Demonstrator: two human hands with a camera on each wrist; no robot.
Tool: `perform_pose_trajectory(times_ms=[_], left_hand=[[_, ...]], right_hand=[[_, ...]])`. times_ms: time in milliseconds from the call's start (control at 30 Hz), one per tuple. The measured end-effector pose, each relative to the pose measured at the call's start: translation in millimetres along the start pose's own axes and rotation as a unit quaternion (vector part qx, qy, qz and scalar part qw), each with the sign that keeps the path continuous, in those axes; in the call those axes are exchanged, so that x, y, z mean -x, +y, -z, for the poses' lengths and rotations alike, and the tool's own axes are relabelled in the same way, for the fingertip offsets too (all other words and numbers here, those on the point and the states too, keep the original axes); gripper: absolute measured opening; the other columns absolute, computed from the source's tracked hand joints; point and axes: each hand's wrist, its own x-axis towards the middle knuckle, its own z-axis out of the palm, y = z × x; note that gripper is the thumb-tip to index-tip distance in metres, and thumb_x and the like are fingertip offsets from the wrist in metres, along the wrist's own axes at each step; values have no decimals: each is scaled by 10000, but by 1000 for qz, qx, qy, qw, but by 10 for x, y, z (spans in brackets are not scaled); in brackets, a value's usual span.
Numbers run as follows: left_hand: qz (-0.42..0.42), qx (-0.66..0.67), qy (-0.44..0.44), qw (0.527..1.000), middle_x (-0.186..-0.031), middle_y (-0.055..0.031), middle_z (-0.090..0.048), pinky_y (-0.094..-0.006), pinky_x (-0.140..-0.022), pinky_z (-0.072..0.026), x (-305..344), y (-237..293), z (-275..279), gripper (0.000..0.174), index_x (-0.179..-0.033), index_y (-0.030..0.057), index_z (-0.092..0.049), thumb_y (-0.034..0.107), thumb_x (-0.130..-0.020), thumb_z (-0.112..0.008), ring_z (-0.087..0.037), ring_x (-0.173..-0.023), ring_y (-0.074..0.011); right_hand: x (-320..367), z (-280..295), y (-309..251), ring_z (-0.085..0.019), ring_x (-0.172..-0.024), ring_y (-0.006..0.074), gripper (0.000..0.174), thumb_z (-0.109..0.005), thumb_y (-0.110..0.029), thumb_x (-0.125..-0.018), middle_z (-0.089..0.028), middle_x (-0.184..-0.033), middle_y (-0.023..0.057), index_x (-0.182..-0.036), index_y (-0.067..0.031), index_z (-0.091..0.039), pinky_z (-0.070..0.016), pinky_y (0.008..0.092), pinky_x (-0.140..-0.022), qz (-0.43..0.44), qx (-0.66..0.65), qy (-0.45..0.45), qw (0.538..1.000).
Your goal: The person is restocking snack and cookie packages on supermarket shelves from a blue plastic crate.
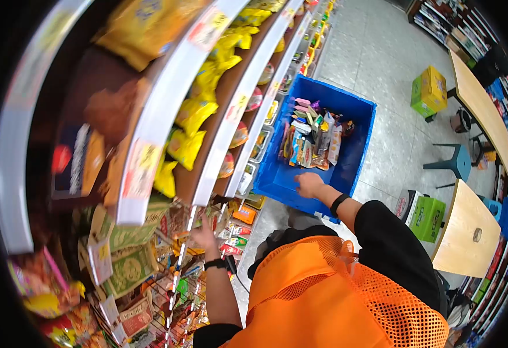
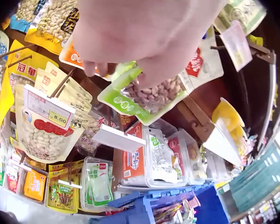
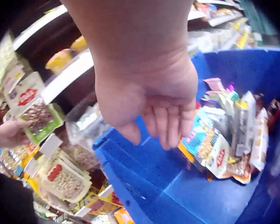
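Observation:
In the left wrist view my left hand (image 2: 144,32) pinches a green-edged snack bag (image 2: 158,97) with a clear window showing reddish-brown nuts. The bag hangs tilted in front of the shelf pegs, and the right wrist view shows the same bag (image 3: 38,120) from the side. My right hand (image 1: 311,185) hangs over the near side of a large blue bin (image 1: 270,181), its fingers relaxed and holding nothing. Packed snacks (image 3: 219,135) lie heaped at the bin's far end, beyond the right fingertips.
Shelves with price rails (image 1: 167,104) run along the left. Pegs hold several nut bags (image 2: 44,133), above clear tubs (image 2: 163,158) of packets. On the floor at right stand a teal stool (image 1: 454,162), tables (image 1: 463,232) and green-yellow boxes (image 1: 429,93).

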Motion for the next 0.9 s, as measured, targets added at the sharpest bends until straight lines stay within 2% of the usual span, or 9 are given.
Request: perform_pose_trajectory(times_ms=[67,133,200,333,367,500,633,767,900], left_hand=[[-26,-19,79,996,-937,-152,-681,-403,-700,-506,269,4,291,225,-1020,-16,-612,114,-890,-742,-607,-760,-226],[-65,-167,8,984,-861,-138,-651,-385,-651,-488,542,51,688,144,-985,18,-611,73,-885,-699,-565,-697,-248],[-121,-181,-209,953,-793,-117,-650,-389,-622,-493,788,-91,991,161,-986,43,-613,103,-886,-724,-601,-673,-281],[4,-289,-554,780,-717,-93,-674,-437,-616,-537,1456,472,1511,359,-1143,52,-664,278,-890,-779,-691,-671,-317],[28,-315,-561,765,-739,-101,-686,-428,-637,-547,1542,464,1611,396,-1179,53,-664,301,-892,-777,-698,-692,-316],[91,-373,-519,763,-791,-118,-707,-417,-692,-558,1856,592,1843,413,-1199,38,-666,299,-895,-764,-713,-767,-297],[93,-338,-478,806,-794,-108,-701,-412,-686,-557,2051,669,1981,383,-1190,36,-667,253,-891,-766,-709,-752,-278],[74,-317,-460,826,-797,-101,-697,-386,-676,-550,2004,881,1809,346,-1186,41,-665,158,-880,-773,-697,-746,-264],[53,-315,-450,834,-810,-100,-697,-391,-688,-549,2003,812,1758,352,-1190,45,-667,173,-879,-772,-695,-758,-264]], right_hand=[[-147,-309,281,-676,-1163,354,426,-644,-229,-852,-712,-1234,187,-1232,-40,-685,-556,454,-975,-132,-30,-141,981],[-242,-587,438,-659,-1214,342,450,-627,-180,-852,-690,-1292,199,-1281,-53,-676,-550,454,-993,-152,-37,-164,974],[-344,-875,580,-650,-1221,352,433,-628,-162,-855,-662,-1339,191,-1273,-64,-687,-549,449,-995,-146,-27,-132,980],[-387,-771,369,-510,-1375,355,450,-620,-170,-874,-368,-1609,164,-1314,-84,-667,-504,473,-1056,-133,63,-193,970],[-472,-953,365,-403,-1466,357,482,-604,-206,-889,-224,-1682,163,-1355,-89,-644,-436,504,-1128,-166,2,-175,970],[-651,-989,250,-257,-1551,383,530,-567,-242,-913,-81,-1729,155,-1422,-98,-601,-310,519,-1224,-235,-111,-140,955],[-779,-1135,182,-233,-1561,375,665,-608,-267,-867,-61,-1730,158,-1519,-170,-520,-297,531,-1226,-267,-61,-170,947],[-803,-1204,105,-393,-1461,340,627,-642,-274,-892,-263,-1645,214,-1435,22,-536,-376,456,-1171,-293,-27,-80,952],[-728,-1068,140,-499,-1345,309,545,-650,-246,-883,-488,-1469,180,-1361,14,-610,-437,360,-1117,-290,-58,-66,953]])
